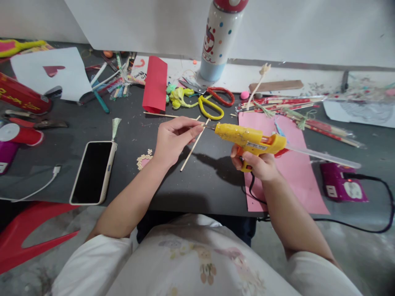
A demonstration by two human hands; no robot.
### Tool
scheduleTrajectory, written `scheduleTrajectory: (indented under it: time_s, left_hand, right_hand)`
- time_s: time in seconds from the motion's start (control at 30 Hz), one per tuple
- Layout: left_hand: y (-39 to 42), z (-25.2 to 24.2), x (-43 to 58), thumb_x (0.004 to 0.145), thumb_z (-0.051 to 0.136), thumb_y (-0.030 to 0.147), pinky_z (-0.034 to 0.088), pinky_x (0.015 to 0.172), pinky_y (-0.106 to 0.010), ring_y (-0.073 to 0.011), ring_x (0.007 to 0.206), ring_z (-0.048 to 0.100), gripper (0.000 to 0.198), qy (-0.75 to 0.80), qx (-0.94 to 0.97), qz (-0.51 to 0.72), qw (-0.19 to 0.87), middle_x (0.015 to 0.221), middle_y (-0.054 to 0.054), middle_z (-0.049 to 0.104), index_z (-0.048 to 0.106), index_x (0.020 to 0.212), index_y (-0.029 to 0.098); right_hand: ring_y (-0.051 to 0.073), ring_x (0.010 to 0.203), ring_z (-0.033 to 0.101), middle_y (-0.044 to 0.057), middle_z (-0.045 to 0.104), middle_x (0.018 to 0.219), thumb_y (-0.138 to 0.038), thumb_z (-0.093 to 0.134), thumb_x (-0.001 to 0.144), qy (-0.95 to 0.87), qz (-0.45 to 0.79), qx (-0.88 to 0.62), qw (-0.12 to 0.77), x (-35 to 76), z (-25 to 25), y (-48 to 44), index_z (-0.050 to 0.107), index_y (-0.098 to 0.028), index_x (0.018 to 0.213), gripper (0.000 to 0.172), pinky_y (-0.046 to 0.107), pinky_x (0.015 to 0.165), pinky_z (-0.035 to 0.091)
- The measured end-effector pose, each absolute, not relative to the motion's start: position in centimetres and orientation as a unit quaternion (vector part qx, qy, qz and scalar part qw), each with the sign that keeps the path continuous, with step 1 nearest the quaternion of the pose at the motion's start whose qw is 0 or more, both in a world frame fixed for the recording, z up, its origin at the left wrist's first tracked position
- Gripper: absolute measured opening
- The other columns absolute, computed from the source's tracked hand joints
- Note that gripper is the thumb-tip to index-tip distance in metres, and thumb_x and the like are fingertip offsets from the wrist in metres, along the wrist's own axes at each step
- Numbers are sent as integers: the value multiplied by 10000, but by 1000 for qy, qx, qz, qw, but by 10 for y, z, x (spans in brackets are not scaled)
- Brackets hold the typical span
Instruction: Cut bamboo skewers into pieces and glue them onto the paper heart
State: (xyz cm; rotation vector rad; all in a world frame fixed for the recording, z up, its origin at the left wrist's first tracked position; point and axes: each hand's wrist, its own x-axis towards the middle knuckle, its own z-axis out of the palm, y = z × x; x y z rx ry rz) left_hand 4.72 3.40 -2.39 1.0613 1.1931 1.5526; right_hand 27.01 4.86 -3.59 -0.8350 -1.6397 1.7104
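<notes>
Glue gun point(247, 139), yellow, sits in right hand point(259, 164), fingers wrapped around grip, above tabletop point(212, 191) and edge of pink sheet point(300, 181). Nozzle point(210, 127) points left, almost at left fingertips. Left hand point(171, 139): thumb and index pinched closed at upper end of thin wooden stick point(191, 149); looks held, though exact contact is partly hidden by fingers. Stick slants across dark tabletop, near loose scissors point(211, 107).

Handling, judged: gun light to moderate, rigid plastic, a bit rear-heavy from long clear glue stick point(324, 156). Hold by grip only; metal tip likely hot. Black cord point(253, 187) may tug. Wooden stick very light, stiff, slim, snaps if bent, rolls easily. Pinch lightly, farther back from nozzle.
</notes>
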Motion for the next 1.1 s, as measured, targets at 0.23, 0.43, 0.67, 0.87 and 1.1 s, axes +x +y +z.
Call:
scheduleTrajectory:
  time_s: [0.23,0.43,0.67,0.87,1.1]
  left_hand:
    - [36,-25,45,625,790,353,396,439,-185,-48,491,507,178,507,410,618,439,695,-1,672,734,726,217]
    - [41,-32,41,629,784,358,385,414,-177,-51,464,509,195,547,390,599,436,638,8,665,738,760,222]
    - [42,-36,43,624,778,357,390,412,-178,-46,457,509,209,559,402,590,422,716,-11,702,735,763,207]
    - [43,-39,42,626,770,366,395,420,-182,-45,458,506,230,565,410,577,423,716,-21,705,737,781,199]
    - [47,-49,41,619,772,378,366,394,-184,-47,422,472,231,576,423,565,411,638,-7,677,738,758,197]
  right_hand:
    - [110,471,452,-16,513,575,-468,540,840,-622,642,-300,333,276,-40,51,596,-200,933,289,258,419,314]
    - [148,557,482,-1,504,607,-412,565,836,-709,429,-449,333,295,-24,66,610,-228,906,202,303,524,378]
    - [158,572,374,54,522,687,-371,618,778,-796,37,-598,86,307,-1,64,541,-218,913,219,310,537,222]
    - [183,604,428,69,504,700,-393,652,743,-795,-4,-606,-28,305,-9,57,532,-207,858,249,293,543,225]
    - [296,810,553,153,575,819,-221,584,773,-815,-1,-578,-36,272,8,62,601,-130,914,169,381,662,384]
